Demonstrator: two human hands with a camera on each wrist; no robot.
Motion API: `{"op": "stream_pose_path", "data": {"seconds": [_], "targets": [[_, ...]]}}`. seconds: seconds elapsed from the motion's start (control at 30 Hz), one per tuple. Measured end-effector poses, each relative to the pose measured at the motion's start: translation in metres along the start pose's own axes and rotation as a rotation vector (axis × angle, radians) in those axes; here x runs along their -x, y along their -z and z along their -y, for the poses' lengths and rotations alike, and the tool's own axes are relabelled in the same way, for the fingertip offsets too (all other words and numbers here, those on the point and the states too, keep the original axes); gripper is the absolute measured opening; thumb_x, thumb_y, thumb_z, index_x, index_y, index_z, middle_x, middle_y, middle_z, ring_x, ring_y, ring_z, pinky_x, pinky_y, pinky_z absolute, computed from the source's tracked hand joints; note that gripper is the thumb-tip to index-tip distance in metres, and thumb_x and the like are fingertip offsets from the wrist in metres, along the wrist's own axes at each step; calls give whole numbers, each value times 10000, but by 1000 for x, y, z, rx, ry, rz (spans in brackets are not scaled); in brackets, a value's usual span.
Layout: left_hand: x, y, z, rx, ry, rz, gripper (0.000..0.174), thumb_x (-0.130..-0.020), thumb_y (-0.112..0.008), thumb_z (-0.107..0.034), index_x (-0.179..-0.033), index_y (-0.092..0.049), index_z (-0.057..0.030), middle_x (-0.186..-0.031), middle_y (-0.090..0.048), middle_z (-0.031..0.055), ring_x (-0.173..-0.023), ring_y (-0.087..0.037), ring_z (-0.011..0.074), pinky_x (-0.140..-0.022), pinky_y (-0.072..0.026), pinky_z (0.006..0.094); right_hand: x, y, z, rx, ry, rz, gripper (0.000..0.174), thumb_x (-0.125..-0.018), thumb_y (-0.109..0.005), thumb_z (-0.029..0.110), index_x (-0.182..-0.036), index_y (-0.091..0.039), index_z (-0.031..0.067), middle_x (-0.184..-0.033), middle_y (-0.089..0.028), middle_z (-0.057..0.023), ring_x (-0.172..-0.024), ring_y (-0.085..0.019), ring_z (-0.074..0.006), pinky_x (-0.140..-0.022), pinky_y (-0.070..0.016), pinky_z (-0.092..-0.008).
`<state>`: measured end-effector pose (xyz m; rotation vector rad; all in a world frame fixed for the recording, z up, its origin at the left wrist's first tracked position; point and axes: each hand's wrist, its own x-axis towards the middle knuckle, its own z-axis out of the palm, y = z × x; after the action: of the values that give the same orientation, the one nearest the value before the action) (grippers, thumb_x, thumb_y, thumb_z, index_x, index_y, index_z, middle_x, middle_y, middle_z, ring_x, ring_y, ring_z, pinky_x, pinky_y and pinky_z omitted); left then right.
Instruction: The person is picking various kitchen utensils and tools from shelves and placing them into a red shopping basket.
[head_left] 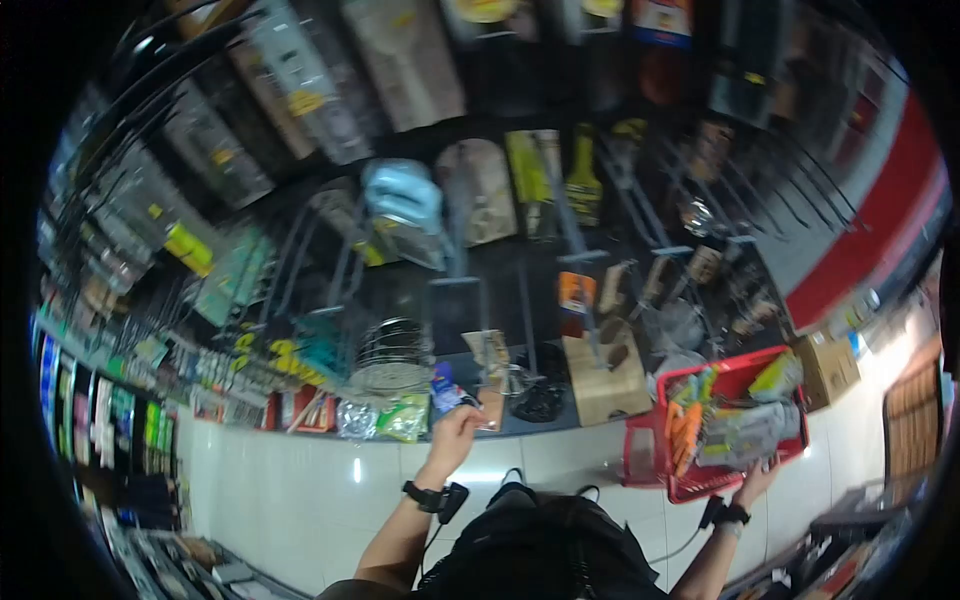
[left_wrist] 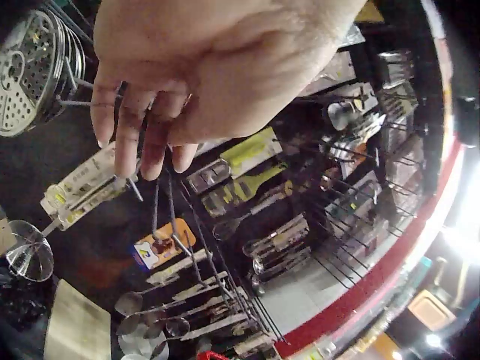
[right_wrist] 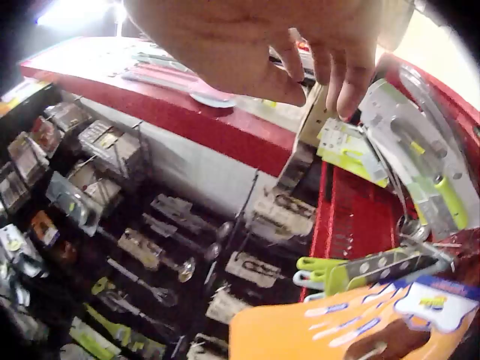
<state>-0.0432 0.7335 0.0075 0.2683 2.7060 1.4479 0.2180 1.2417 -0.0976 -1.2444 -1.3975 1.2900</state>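
My left hand (head_left: 456, 440) hovers at the low front edge of the display, its fingers loosely bent and nothing seen in them. Close by its fingertips is a blue-and-purple package (head_left: 446, 388). In the left wrist view the hand's fingers hang in front of hooks and a carded whisk-like utensil (left_wrist: 90, 184). At the near side of a red shopping basket (head_left: 645, 455) is my right hand (head_left: 757, 482). Its fingers (right_wrist: 343, 94) dangle above a yellow-green package (right_wrist: 352, 154), beside a clear-packed utensil with a green handle (right_wrist: 420, 142). Orange packaging (right_wrist: 277, 330) also lies in the basket.
Hooks with carded kitchen utensils cover the display wall. Round metal steamer racks (head_left: 392, 365) and a wooden board (head_left: 605, 385) stand along its bottom ledge. A cardboard box (head_left: 828, 370) sits right of the basket. White tiled floor (head_left: 300, 490) lies in front.
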Motion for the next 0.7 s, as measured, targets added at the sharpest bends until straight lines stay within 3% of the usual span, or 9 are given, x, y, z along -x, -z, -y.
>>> {"op": "stream_pose_path", "data": {"seconds": [0.07,0.13,0.2,0.27,0.3,0.37,0.5,0.57,0.7], "targets": [[-4,25,13,-30,41,-67,97,-823,-519,-6,-885,-592,-20,-805,-634,136,-728,-625,264,-655,-480,330,32,-37,35,8,-1,185,411,-893,-512,83,-1289,-412,123,-1202,-496,-87,-970,-548,-166,-760,-459,-285],[-11,43,28,-81,-2,-405,81,-842,-522,-12,-900,-579,-12,-816,-611,97,-734,-589,191,-635,-464,307,53,-59,53,52,69,377,343,-894,-514,64,-1234,-466,76,-1113,-552,-70,-926,-570,-159,-753,-462,-250],[-28,86,67,-304,-34,-619,115,-803,-527,16,-907,-569,-7,-854,-558,160,-775,-542,336,-687,-447,382,70,-78,69,64,111,517,296,-888,-522,50,-1183,-501,34,-1044,-581,-63,-899,-579,-147,-751,-465,-239],[-36,105,97,-374,-77,-698,129,-772,-550,24,-897,-564,-5,-842,-540,161,-810,-524,350,-704,-428,413,101,-105,97,100,100,645,209,-879,-535,43,-1077,-558,-20,-930,-611,-53,-837,-583,-127,-733,-461,-230],[-43,119,116,-371,-74,-700,129,-772,-550,24,-897,-564,-5,-842,-540,161,-810,-524,350,-704,-428,413,115,-115,108,266,216,796,169,-871,-549,44,-1017,-582,-34,-891,-614,-42,-808,-574,-109,-731,-454,-229],[-58,147,146,-526,-113,-619,237,-716,-569,62,-946,-566,5,-891,-546,171,-874,-521,358,-767,-424,432,131,-126,111,258,107,841,147,-863,-560,43,-984,-595,-32,-865,-616,-40,-797,-565,-96,-716,-448,-223],[-82,171,173,-533,-51,-407,427,-659,-593,85,-1078,-540,19,-1024,-553,179,-1001,-503,365,-876,-413,422,172,-151,118,335,334,997,165,-840,-567,19,-994,-604,-29,-810,-611,-40,-686,-540,-75,-600,-436,-206],[-94,175,186,-521,-61,-260,624,-622,-633,77,-1220,-462,21,-1186,-516,185,-1111,-469,365,-958,-393,391,190,-157,138,415,233,1043,181,-848,-563,25,-1020,-599,-22,-869,-623,-43,-800,-567,-92,-711,-457,-227],[-111,175,200,-558,-68,-183,729,-608,-663,53,-1285,-397,16,-1260,-482,189,-1162,-446,360,-983,-379,384,221,-169,140,404,260,1098,189,-837,-574,26,-1014,-609,-30,-886,-635,-68,-819,-588,-105,-707,-470,-234]]}}
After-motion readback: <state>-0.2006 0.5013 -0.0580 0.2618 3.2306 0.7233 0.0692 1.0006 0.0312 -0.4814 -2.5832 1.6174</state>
